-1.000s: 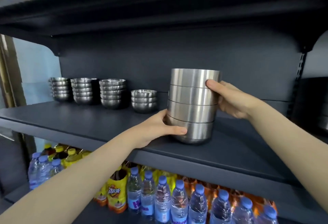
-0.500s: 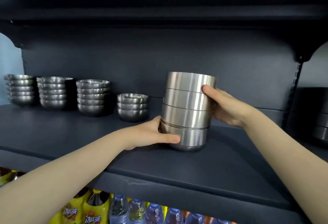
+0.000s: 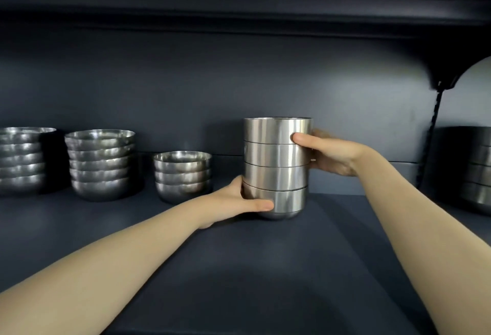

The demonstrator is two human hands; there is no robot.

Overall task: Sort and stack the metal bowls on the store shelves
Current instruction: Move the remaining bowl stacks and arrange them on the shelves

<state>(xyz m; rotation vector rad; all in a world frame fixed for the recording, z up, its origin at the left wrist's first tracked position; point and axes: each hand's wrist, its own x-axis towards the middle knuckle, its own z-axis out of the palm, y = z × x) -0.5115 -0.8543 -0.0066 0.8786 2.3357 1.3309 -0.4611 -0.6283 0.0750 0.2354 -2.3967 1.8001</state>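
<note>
Head view, single entry.

- Tall bowl stack [image 3: 276, 168]: four straight-walled brushed-metal bowls nested upright, between the two hands. Its rounded base sits at the level of the shelf surface; whether it rests there or is held just clear cannot be told.
- Left hand [image 3: 239, 201]: grips the bottom bowl of the tall stack from its left side. The left thumb [image 3: 259, 205] lies across the bowl's front wall, and the other fingers are hidden behind the metal.
- Right hand [image 3: 329, 154]: grips the upper part of the same stack from its right side. The right thumb [image 3: 305, 138] presses at the seam between the top and second bowls, and the fingers wrap round the back, out of sight.
- Shelf [image 3: 239, 268]: dark blue-grey board running under both forearms.
- Short stack [image 3: 183, 178]: three rounded metal bowls, just left of the left hand and further back, apart from it.
- Rounded stack [image 3: 101, 164]: several shallow rounded bowls, well left of the left hand.
- Edge stack [image 3: 22, 159]: similar rounded bowls, furthest left, cut by the frame edge.
- Slotted upright [image 3: 433, 132]: dark post, right of the right hand.
- Shadowed stack [image 3: 475, 170]: straight-walled bowls beyond that post, partly out of frame.
- Upper shelf [image 3: 239, 13]: dark board above both hands.
</note>
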